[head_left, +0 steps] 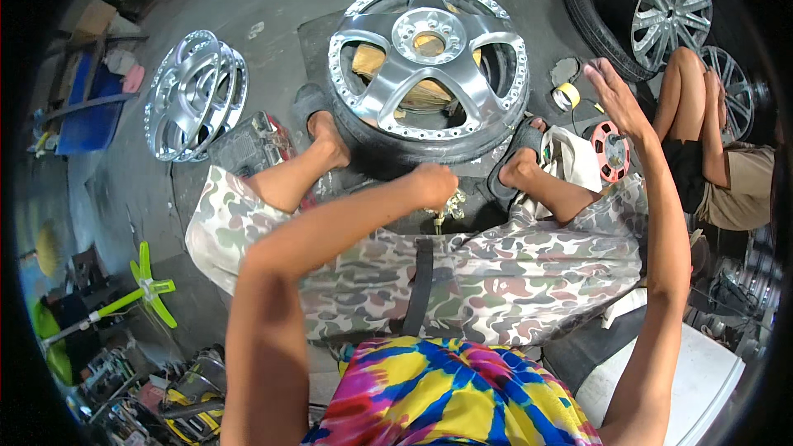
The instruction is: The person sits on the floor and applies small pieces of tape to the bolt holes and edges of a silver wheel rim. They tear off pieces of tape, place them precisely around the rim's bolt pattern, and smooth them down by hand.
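My left hand [433, 187] is closed in a loose fist over my lap, by the near side of a polished wheel rim face [388, 87]. A small shiny brass-and-silver metal piece [451, 205] shows just beside its fingers; whether they grip it is hard to see. My right hand [618, 101] is raised at the right with its fingers stretched out, holding nothing. The rim face has broad spokes and a ring of bolt holes. It lies flat on a black tire [429, 147] between my feet, and yellowish-brown pieces [425, 96] show through its openings.
At the left stand several polished rims [198, 99] beside a grey and red toolbox [252, 140]. A green fan [150, 287] is at the lower left. A yellow tape roll [566, 97] and a red reel [610, 153] lie right. Another person [690, 107] sits near a spoked wheel [671, 10].
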The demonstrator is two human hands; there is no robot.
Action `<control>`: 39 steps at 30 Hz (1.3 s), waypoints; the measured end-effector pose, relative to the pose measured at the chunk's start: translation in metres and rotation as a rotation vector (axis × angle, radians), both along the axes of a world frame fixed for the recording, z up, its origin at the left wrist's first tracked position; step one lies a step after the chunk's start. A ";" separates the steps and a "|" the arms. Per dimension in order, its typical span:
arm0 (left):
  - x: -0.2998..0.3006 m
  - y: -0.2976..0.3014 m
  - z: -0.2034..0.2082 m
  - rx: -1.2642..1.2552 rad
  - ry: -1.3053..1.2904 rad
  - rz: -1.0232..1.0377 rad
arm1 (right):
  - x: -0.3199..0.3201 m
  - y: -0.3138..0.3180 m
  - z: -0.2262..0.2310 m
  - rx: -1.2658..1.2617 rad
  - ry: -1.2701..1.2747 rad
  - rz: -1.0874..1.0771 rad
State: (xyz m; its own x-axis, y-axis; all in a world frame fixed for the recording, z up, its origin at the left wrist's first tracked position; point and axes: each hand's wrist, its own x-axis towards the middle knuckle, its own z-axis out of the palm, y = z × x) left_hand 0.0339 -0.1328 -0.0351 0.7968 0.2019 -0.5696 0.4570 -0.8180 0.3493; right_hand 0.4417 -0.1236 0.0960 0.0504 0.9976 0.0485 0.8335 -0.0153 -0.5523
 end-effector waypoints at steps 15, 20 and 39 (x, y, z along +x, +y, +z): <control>-0.170 0.299 0.161 0.207 -0.383 0.668 | -0.035 0.077 0.023 -0.318 0.246 0.023; -0.178 0.345 0.037 -0.242 -0.264 1.057 | -0.009 0.076 -0.076 -0.472 0.562 -0.480; -0.194 0.260 0.011 -1.004 -0.473 1.614 | -0.039 0.156 -0.083 -0.406 0.818 -0.531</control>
State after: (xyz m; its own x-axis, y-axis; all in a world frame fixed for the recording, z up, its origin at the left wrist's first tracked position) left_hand -0.1599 0.1271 -0.0236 0.3266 0.5696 -0.7542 0.1954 0.7401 0.6435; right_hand 0.4024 0.0324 0.0134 0.3519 0.7716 -0.5299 0.0415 -0.5784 -0.8147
